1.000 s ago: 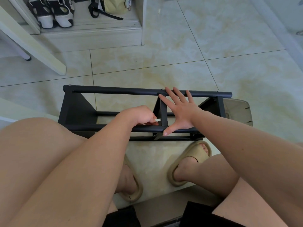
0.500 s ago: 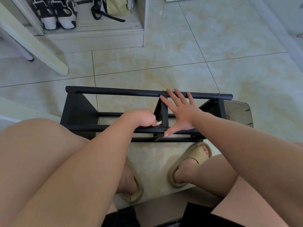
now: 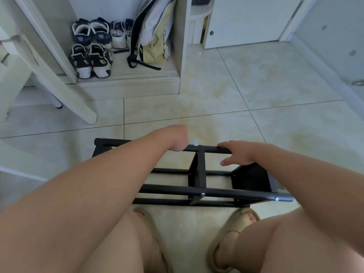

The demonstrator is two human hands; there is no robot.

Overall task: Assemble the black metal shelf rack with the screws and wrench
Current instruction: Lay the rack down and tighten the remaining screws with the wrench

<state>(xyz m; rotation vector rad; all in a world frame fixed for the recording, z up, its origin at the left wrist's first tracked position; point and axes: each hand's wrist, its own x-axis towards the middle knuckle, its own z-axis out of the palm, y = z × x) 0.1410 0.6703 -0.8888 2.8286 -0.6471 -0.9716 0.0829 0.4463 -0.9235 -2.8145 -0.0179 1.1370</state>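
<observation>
The right hand [image 3: 237,152] is resting on the far bar [image 3: 209,148] of the black rack [image 3: 177,189], fingers lying over the tube and thumb spread apart below it, clasping nothing. The left hand [image 3: 177,138] is bending down at the wrist onto the same bar. Its fingers are hidden, so I cannot tell whether it is holding anything. The rack is lying on its side on the tiled floor [image 3: 256,85], just beyond the person's sandals [image 3: 243,218]. Two silver screws [image 3: 202,194] are showing in the near bar [image 3: 236,195].
</observation>
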